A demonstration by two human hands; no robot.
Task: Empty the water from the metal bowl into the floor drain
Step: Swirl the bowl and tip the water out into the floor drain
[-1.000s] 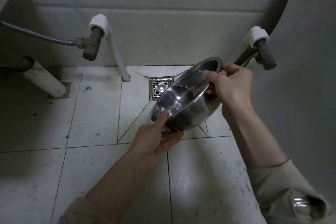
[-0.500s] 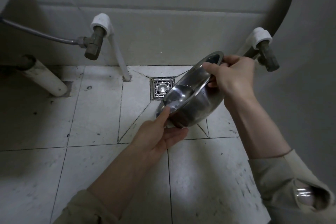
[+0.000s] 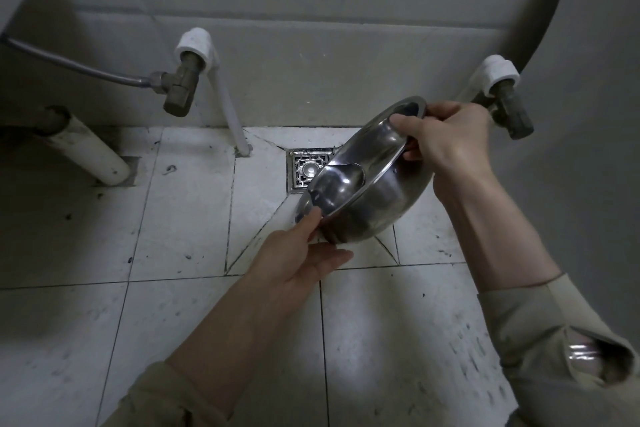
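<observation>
Two bare hands share the grip on the metal bowl (image 3: 363,184). The right hand (image 3: 446,142) is closed on the raised far rim, thumb lying over the lip and fingers curled behind the outer wall. The left hand (image 3: 298,256) takes the low near rim, thumb pressed on the lip, fingers spread loosely under the bowl's rounded base rather than tightly clenched.

Between those two holds the bowl is tipped steeply, its mouth turned to the left and toward the floor drain (image 3: 308,170), the rim line running from low near the left hand up to high at the right hand. A small pool of water (image 3: 337,184) has gathered in the lower part of the shiny interior, close to the down-tilted lip; whether any is spilling over I cannot tell.

The bowl hangs in the air above the tiled floor (image 3: 180,204), its low edge overlapping the right side of the square grated drain. Behind, at the wall, an angle valve (image 3: 180,87) with a hose stands to the left, another valve (image 3: 512,111) to the right.
</observation>
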